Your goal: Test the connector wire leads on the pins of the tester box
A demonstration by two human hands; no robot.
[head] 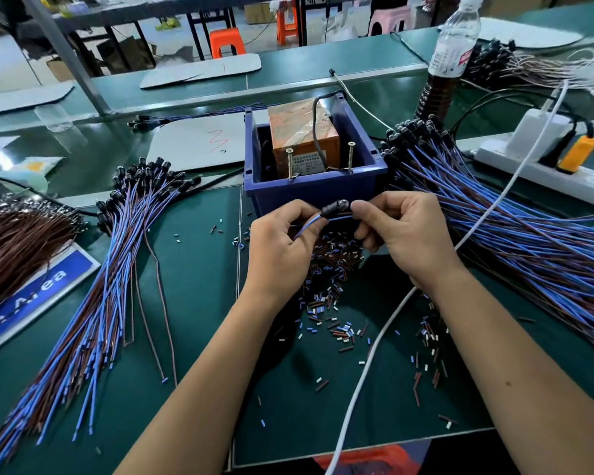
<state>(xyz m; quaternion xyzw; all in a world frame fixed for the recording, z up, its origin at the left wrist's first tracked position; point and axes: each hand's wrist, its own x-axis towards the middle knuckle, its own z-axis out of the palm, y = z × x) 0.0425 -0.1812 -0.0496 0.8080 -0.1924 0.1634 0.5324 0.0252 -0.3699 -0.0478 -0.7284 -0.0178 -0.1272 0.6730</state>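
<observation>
Head: connector [335, 208] between both hands [350, 234].

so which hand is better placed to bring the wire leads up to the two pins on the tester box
Probably the left hand: it pinches the blue wire leads behind the connector, which the right hand holds. The two pins stand just above, in the blue bin.

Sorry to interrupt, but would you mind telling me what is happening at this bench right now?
A person is holding one small black connector with blue and brown wire leads between both hands, the left hand pinching the leads and the right hand pinching the connector end. It is just in front of the blue plastic bin that holds the orange tester box, not yet touching the two upright screw pins. Bundles of similar leads lie on either side.
</observation>
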